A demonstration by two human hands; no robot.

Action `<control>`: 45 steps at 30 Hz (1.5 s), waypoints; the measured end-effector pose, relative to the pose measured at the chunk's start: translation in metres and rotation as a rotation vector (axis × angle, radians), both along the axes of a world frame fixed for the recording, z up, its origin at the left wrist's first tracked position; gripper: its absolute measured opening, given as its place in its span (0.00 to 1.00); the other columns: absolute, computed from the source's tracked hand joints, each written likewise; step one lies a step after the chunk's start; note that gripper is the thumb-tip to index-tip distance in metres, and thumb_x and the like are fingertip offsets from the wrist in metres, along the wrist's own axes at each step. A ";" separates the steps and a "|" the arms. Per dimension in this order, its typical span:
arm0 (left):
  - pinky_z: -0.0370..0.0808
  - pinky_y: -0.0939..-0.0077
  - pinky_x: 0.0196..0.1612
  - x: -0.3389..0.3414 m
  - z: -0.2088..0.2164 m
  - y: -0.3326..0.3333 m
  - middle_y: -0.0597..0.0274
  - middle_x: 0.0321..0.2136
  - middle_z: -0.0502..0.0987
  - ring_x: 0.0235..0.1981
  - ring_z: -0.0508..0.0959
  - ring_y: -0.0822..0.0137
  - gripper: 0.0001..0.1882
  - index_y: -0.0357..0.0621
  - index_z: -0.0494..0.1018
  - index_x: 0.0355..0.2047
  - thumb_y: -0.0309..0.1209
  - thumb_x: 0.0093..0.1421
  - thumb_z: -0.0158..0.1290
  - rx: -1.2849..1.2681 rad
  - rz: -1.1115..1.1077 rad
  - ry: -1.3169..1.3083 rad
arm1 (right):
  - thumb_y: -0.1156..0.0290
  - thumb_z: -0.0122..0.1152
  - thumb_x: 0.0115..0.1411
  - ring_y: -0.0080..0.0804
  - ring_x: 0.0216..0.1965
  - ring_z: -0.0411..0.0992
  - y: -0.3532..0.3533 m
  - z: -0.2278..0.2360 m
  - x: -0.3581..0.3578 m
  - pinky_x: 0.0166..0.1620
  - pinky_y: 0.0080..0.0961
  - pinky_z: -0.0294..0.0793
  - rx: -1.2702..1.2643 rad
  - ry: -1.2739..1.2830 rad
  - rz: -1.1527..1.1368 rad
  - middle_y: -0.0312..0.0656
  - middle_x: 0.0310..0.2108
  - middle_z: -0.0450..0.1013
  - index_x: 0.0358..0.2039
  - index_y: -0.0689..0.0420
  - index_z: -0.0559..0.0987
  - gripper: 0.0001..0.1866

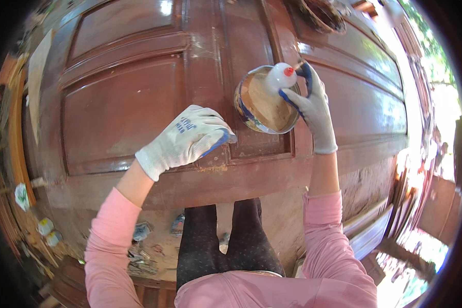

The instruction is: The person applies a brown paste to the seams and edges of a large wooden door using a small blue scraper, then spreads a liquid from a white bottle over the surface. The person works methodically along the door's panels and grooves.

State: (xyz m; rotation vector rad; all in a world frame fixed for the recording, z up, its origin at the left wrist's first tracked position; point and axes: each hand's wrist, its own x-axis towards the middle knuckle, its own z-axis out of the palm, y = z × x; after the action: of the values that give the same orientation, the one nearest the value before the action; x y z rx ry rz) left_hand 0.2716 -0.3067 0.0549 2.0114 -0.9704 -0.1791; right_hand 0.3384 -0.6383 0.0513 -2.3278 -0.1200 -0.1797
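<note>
My right hand [313,97], in a white glove with blue-coated fingers, reaches to a white squeeze bottle [278,81] with a red tip. Thumb and fingertips sit at the bottle's side, apparently gripping it. The bottle stands over a round bucket [239,110] holding a tan paste. That bucket rests on a reddish-brown panelled wooden door [123,113] lying flat before me. To the bucket's left, my left hand [192,134], gloved alike, is closed with curled fingers above the door's near edge. What its fingers hold, if anything, is hidden.
Another round container [323,16] sits at the far edge of the door. Planks and a wooden strip [18,128] stand along the left. Small containers [49,231] and scattered scraps [143,262] lie on the ground; leaning boards [369,236] are at the right.
</note>
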 end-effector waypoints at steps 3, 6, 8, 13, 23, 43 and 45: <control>0.67 0.57 0.65 0.025 -0.014 -0.011 0.61 0.48 0.84 0.54 0.75 0.52 0.21 0.49 0.84 0.47 0.42 0.76 0.42 0.048 -0.214 0.092 | 0.60 0.82 0.51 0.43 0.67 0.66 0.018 0.008 -0.001 0.69 0.40 0.64 -0.089 0.025 0.039 0.50 0.62 0.72 0.71 0.55 0.69 0.48; 0.71 0.59 0.59 0.037 -0.034 -0.024 0.60 0.44 0.84 0.50 0.78 0.54 0.15 0.48 0.83 0.43 0.35 0.73 0.46 0.008 -0.255 0.042 | 0.64 0.78 0.53 0.45 0.62 0.72 0.007 -0.004 -0.015 0.65 0.39 0.70 -0.347 0.100 -0.162 0.50 0.63 0.73 0.71 0.56 0.67 0.46; 0.70 0.59 0.60 0.040 -0.037 -0.031 0.61 0.44 0.84 0.50 0.78 0.54 0.15 0.48 0.84 0.43 0.35 0.74 0.46 -0.009 -0.282 0.064 | 0.71 0.70 0.58 0.42 0.52 0.80 -0.004 -0.014 -0.021 0.57 0.35 0.77 -0.157 0.176 -0.185 0.51 0.56 0.79 0.64 0.60 0.74 0.33; 0.68 0.59 0.62 0.043 -0.059 -0.030 0.62 0.42 0.83 0.49 0.77 0.53 0.19 0.50 0.84 0.40 0.37 0.75 0.43 0.051 -0.362 -0.088 | 0.72 0.58 0.61 0.54 0.51 0.78 0.007 -0.009 0.019 0.56 0.43 0.77 -0.124 -0.067 0.062 0.54 0.47 0.81 0.52 0.57 0.83 0.18; 0.67 0.57 0.64 0.076 -0.033 -0.039 0.57 0.46 0.81 0.52 0.76 0.50 0.18 0.47 0.82 0.49 0.32 0.76 0.40 0.218 -0.632 0.141 | 0.78 0.62 0.53 0.48 0.62 0.72 0.023 0.027 0.009 0.67 0.39 0.69 -0.068 -0.203 0.323 0.50 0.58 0.76 0.61 0.60 0.77 0.31; 0.80 0.70 0.46 0.065 -0.080 -0.033 0.61 0.39 0.85 0.39 0.84 0.63 0.21 0.42 0.70 0.64 0.31 0.72 0.47 -0.059 -0.506 -0.117 | 0.83 0.66 0.64 0.30 0.56 0.74 0.027 0.050 -0.072 0.61 0.25 0.76 0.562 -0.199 -0.312 0.45 0.58 0.73 0.65 0.69 0.72 0.28; 0.81 0.69 0.46 0.063 -0.065 -0.042 0.60 0.40 0.87 0.35 0.85 0.62 0.20 0.44 0.72 0.63 0.35 0.75 0.45 -0.195 -0.561 -0.033 | 0.83 0.66 0.64 0.30 0.58 0.72 0.007 0.041 -0.096 0.61 0.25 0.75 0.541 -0.188 -0.375 0.44 0.61 0.71 0.67 0.69 0.70 0.31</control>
State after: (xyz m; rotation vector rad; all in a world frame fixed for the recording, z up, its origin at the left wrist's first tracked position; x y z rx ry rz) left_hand 0.3347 -0.3483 -0.0099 1.5312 -1.4962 -0.3399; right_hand 0.2424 -0.6309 0.0919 -1.7693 0.2478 -0.5477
